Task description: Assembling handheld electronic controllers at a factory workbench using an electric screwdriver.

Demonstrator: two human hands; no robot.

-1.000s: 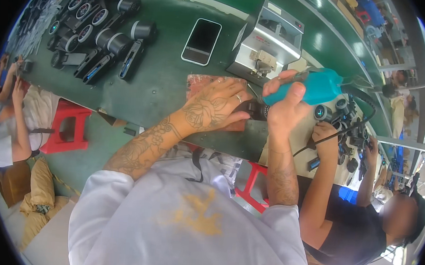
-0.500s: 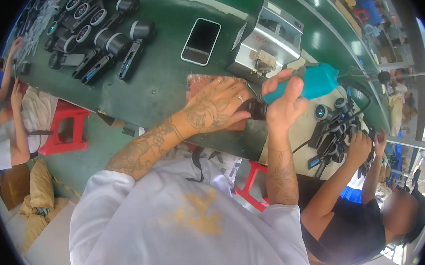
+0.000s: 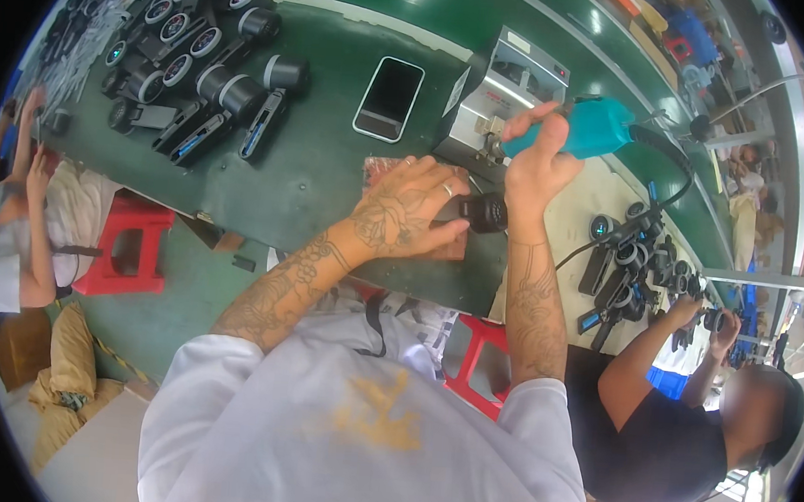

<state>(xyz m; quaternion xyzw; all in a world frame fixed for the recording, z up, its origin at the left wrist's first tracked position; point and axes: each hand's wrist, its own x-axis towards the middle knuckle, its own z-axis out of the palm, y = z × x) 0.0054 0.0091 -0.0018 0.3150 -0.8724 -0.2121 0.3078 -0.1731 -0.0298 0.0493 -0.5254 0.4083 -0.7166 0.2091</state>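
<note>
My left hand point(image 3: 410, 207) is wrapped over a black device part with a round end point(image 3: 484, 213), pressing it on a reddish block point(image 3: 451, 247). The round end sticks out to the right of my fingertips. My right hand point(image 3: 540, 163) grips a teal powered screwdriver point(image 3: 599, 128), tilted with its nose pointing left. That nose is close to the front of a silver box-shaped machine point(image 3: 506, 95), which looks like a screw feeder. Whether the bit touches the machine I cannot tell.
A phone point(image 3: 389, 99) lies face up left of the machine. Several black devices with round ends point(image 3: 231, 90) are piled at the far left, and more point(image 3: 630, 258) lie on the right. The screwdriver's cable point(image 3: 678, 163) arches right. A co-worker point(image 3: 669, 428) handles parts at the right.
My right hand has carried the screwdriver up and away from the black part, to the machine's front. My left hand stays on the part. The whole view has shifted slightly.
</note>
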